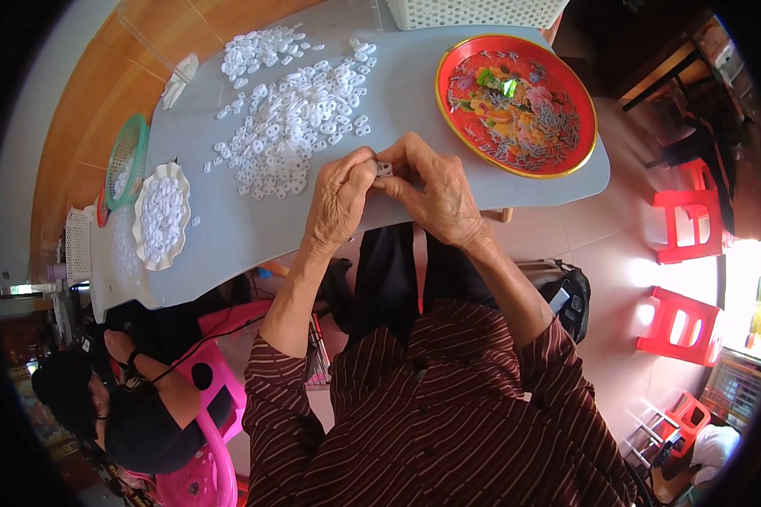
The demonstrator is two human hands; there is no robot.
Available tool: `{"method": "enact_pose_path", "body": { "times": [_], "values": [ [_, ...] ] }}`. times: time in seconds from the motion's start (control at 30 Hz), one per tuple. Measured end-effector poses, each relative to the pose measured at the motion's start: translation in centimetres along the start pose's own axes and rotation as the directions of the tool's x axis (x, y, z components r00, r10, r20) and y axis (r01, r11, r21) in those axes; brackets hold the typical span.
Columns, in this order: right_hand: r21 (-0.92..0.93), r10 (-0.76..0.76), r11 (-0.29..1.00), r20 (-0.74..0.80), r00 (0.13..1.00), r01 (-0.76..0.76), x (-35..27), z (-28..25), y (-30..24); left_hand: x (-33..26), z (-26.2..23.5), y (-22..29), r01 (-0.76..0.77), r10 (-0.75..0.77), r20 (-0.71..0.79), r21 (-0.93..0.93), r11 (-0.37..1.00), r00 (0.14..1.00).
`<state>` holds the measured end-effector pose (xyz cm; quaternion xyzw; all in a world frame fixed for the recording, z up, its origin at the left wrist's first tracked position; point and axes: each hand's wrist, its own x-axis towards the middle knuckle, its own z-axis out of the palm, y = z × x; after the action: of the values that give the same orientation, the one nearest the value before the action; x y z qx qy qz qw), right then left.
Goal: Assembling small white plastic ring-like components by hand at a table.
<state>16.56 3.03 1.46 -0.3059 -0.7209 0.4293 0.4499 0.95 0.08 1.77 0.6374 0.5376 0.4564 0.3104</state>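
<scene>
Close to the table's near edge, my left hand [340, 196] and my right hand [440, 193] meet with their fingers pinched together. Between their fingertips is a small white plastic piece with dark holes [384, 169], partly covered by the fingers. Anything else in the pinch is too small or hidden to make out. Just beyond my left hand spreads a loose heap of similar white plastic pieces [292, 118]. To the right of my right hand, a red flowered tray with a gold rim [445, 108] holds many small grey metal pins or screws and a shiny green scrap.
A white wavy-edged dish [183, 241] with more white pieces stands left, near a green basket [135, 160]. Behind are a smaller white heap [258, 52] and a white perforated basket [478, 13]. Another person [144, 410] sits lower left; red stools [685, 224] stand right.
</scene>
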Motion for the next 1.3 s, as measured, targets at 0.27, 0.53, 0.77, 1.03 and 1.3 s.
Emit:
{"method": "enact_pose_path", "body": {
  "times": [0.27,0.53,0.77,1.03,1.3],
  "values": [
    [-0.029,-0.033,0.999,-0.019,0.999,0.033,-0.3,0.1,-0.3,-0.1,-0.1,-0.2,-0.019,0.023,0.046,-0.082,0.996,0.999],
    [0.309,0.162,0.933,0.094,0.982,-0.183,-0.2,-0.3,1.0,0.2,0.1,0.5,0.096,-0.095,0.015,-0.102,0.99,0.995],
    [0.244,0.173,0.951,0.088,0.981,-0.189,0.0,-0.5,0.4,-0.7,0.1,0.8,0.057,-0.056,0.017,-0.098,0.993,0.998],
    [0.249,0.179,0.955,-0.04,0.983,-0.164,1.1,-1.4,-0.2,-1.3,0.7,1.2,0.019,-0.028,-0.088,-0.106,0.994,0.996],
    [-0.204,-0.124,0.979,-0.455,0.882,0.033,16.0,-9.5,-1.1,-2.6,-0.1,0.0,0.127,-0.166,-0.182,-0.208,0.97,0.969]
  ]
}}
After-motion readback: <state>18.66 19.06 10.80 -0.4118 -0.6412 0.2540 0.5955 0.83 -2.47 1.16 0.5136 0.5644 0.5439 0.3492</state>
